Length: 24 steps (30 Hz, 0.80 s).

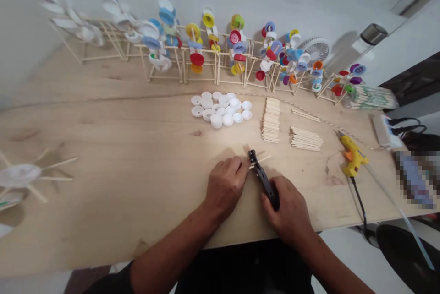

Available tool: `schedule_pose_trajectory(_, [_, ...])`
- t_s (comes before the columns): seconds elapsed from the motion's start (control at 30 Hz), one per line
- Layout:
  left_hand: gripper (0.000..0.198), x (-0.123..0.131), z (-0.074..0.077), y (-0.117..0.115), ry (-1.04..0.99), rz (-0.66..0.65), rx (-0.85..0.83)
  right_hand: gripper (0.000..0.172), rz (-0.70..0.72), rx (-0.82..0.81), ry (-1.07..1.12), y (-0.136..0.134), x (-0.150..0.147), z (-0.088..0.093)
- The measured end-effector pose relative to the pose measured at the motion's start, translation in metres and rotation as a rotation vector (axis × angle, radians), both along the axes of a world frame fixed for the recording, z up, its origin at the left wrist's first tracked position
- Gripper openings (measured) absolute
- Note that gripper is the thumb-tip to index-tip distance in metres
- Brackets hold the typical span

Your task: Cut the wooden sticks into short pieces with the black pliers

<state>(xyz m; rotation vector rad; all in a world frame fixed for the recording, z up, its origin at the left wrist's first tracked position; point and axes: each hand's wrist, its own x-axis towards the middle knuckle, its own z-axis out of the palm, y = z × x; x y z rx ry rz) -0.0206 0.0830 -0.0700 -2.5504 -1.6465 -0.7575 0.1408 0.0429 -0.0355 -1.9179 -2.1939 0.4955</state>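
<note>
Head view. Left hand point(227, 184), center of frame: fingers curled in, tips pinched on a thin stick point(264, 159); thumb mostly hidden, so exact grip hard to make out. Stick sits at the head of a black tool point(263, 181), just right of center; the tool covers its middle, can't tell if one piece or two. Right hand point(288, 207), lower right of center: fingers wrapped round the tool's handle, closed on it; most fingers out of sight under the palm, handle end covered. Whether the tool's jaws bite the stick, can't tell.

Above the hands, center: white caps point(216, 121), overlapping, lower ones partly hidden. Right of these, a stick stack point(271, 120) and a smaller bundle point(305, 138). Right: yellow glue gun point(354, 156), cable running off the table point(137, 202) edge. Far right: pixelated object point(415, 179), unreadable.

Across the top: row of stick frames point(201, 66) with colored caps point(197, 59); upper-left ones blurred. Fan point(315, 49), upper right, partly behind caps. Bagged sticks point(374, 97), right, contents blurry. Left edge: white disc point(20, 175) with sticks radiating, blurred, cut off by frame.
</note>
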Motion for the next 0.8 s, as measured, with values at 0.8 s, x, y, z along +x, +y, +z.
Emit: schedule_pose_trajectory(0.8, [0.016,-0.007,-0.001,0.009,-0.211,-0.021,-0.15,0.03,0.064,-0.001,0.002,0.004,0.002,-0.012])
